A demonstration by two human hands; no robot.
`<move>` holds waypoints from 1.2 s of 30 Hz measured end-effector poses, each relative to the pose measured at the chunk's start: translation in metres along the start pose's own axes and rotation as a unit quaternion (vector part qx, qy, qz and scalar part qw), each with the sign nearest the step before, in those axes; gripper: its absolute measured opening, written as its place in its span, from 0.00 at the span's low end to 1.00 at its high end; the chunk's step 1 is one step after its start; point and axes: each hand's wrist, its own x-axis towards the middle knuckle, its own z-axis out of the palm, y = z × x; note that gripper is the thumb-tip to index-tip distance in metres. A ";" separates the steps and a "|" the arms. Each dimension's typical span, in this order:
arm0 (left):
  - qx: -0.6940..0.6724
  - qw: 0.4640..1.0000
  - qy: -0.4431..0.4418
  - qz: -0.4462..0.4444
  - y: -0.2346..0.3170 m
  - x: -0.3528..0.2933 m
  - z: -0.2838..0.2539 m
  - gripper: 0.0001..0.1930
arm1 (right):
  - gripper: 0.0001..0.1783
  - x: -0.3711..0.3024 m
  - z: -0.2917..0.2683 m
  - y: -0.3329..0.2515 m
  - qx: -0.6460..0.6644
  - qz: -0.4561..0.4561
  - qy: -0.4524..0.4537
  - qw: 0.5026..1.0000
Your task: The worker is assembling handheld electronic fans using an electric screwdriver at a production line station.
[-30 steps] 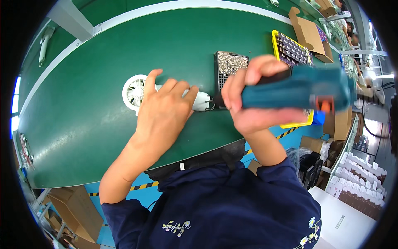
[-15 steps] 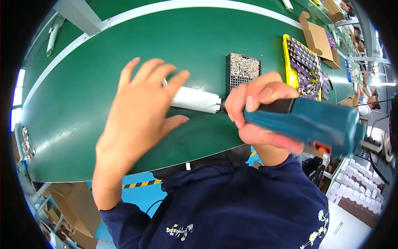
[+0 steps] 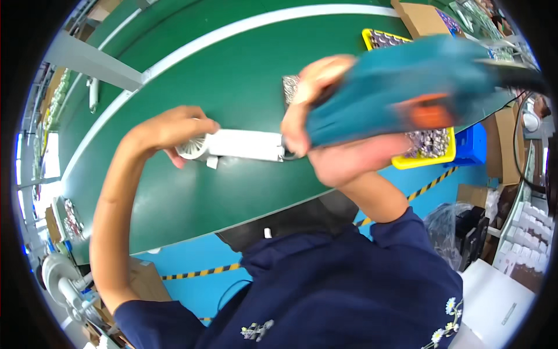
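A white handheld fan (image 3: pixel 244 144) with a round slotted head lies across the green table (image 3: pixel 209 198), its head to the left. My left hand (image 3: pixel 174 129) closes over the top of that head, thumb below it. My right hand (image 3: pixel 302 110) grips a teal electric screwdriver (image 3: pixel 372 96) with an orange switch, blurred by motion. The screwdriver's front end points left at the right end of the fan's handle, close to some dark wires or fittings there. Whether the tip touches the fan cannot be made out behind my fingers.
Behind my right hand, a small tray of screws (image 3: pixel 289 87) shows in part. A yellow tray (image 3: pixel 407 164) of dark and shiny parts is partly covered by the screwdriver. To its right are a blue bin (image 3: pixel 474 145) and, farther back, a cardboard box (image 3: pixel 418 17).
My left hand, spread above the fan before, has come down and closed on its head. The screwdriver has tilted upward at its rear end and appears larger. The whole view has shifted.
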 end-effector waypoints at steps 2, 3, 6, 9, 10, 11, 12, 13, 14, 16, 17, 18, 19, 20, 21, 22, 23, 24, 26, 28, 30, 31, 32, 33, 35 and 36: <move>-0.030 0.998 0.045 0.029 0.003 -0.012 0.001 0.28 | 0.49 0.016 -0.029 -0.019 0.068 -0.115 -0.072 0.988; -0.065 0.991 0.099 0.059 0.005 -0.011 -0.002 0.29 | 0.47 0.023 -0.042 -0.022 0.112 -0.206 -0.122 0.965; -0.107 0.980 0.120 0.117 -0.015 -0.001 -0.012 0.25 | 0.45 0.016 -0.059 -0.020 0.138 -0.165 -0.022 0.976; -0.188 0.946 0.154 0.215 -0.034 0.000 0.006 0.26 | 0.45 -0.001 -0.075 -0.011 0.135 -0.075 0.057 0.986; -0.201 0.915 0.194 0.291 -0.044 0.003 0.015 0.26 | 0.45 -0.004 -0.079 -0.006 0.094 -0.072 0.052 0.992; -0.212 0.876 0.225 0.369 -0.051 0.010 0.025 0.27 | 0.45 -0.009 -0.084 -0.002 0.046 -0.071 0.052 0.995; -0.234 0.868 0.226 0.375 -0.053 0.012 0.036 0.26 | 0.45 -0.012 -0.084 0.000 0.055 -0.087 0.042 0.994; -0.228 0.863 0.237 0.384 -0.050 0.012 0.047 0.28 | 0.45 -0.010 -0.085 0.001 0.051 -0.084 0.044 0.994; -0.225 0.853 0.262 0.392 -0.047 0.011 0.061 0.29 | 0.46 -0.010 -0.082 0.000 0.049 -0.092 0.023 0.994; -0.237 0.846 0.289 0.381 -0.041 0.011 0.084 0.35 | 0.46 -0.008 -0.078 0.003 0.037 -0.089 0.000 0.995; -0.259 0.832 0.288 0.397 -0.042 0.014 0.092 0.41 | 0.46 -0.009 -0.077 0.005 0.035 -0.086 -0.002 0.996; -0.265 0.831 0.286 0.396 -0.040 0.015 0.098 0.42 | 0.46 -0.010 -0.077 0.007 0.032 -0.083 -0.009 0.996; -0.272 0.830 0.284 0.396 -0.039 0.016 0.101 0.44 | 0.46 -0.010 -0.076 0.008 0.028 -0.081 -0.017 0.996; -0.184 0.849 0.313 0.384 -0.038 0.014 0.102 0.43 | 0.46 -0.010 -0.076 0.007 0.024 -0.082 -0.023 0.996; -0.146 0.844 0.336 0.392 -0.036 0.015 0.103 0.38 | 0.46 -0.010 -0.075 0.007 0.022 -0.079 -0.025 0.996; -0.114 0.836 0.357 0.402 -0.037 0.017 0.107 0.37 | 0.46 -0.010 -0.074 0.007 0.015 -0.082 -0.016 0.996; -0.079 0.826 0.378 0.411 -0.040 0.020 0.111 0.37 | 0.46 -0.010 -0.072 0.008 0.009 -0.087 -0.007 0.996; -0.070 0.826 0.378 0.413 -0.039 0.017 0.114 0.35 | 0.46 -0.008 -0.071 0.006 0.009 -0.087 -0.010 0.996; -0.110 0.842 0.354 0.393 -0.038 0.006 0.119 0.37 | 0.44 -0.003 -0.067 -0.004 0.057 -0.109 -0.053 0.991; -0.129 0.846 0.341 0.389 -0.029 -0.005 0.116 0.37 | 0.42 0.002 -0.059 -0.021 0.085 -0.099 -0.071 0.989; -0.093 0.779 0.435 0.443 -0.026 -0.017 0.109 0.31 | 0.39 0.008 -0.047 -0.033 0.121 -0.090 -0.085 0.985; -0.092 0.779 0.437 0.440 -0.021 -0.023 0.107 0.31 | 0.36 0.011 -0.042 -0.037 0.142 -0.076 -0.101 0.982; -0.026 0.767 0.434 0.473 -0.013 -0.032 0.104 0.25 | 0.33 0.014 -0.035 -0.040 0.165 -0.061 -0.119 0.977; 0.041 0.751 0.430 0.499 -0.008 -0.037 0.104 0.20 | 0.33 0.015 -0.029 -0.041 0.173 -0.059 -0.124 0.975; 0.046 0.750 0.412 0.515 0.003 -0.035 0.108 0.14 | 0.30 0.016 -0.018 -0.039 0.185 -0.029 -0.140 0.972; -0.007 0.738 0.393 0.548 0.001 -0.027 0.110 0.11 | 0.30 0.015 -0.015 -0.036 0.198 -0.017 -0.150 0.968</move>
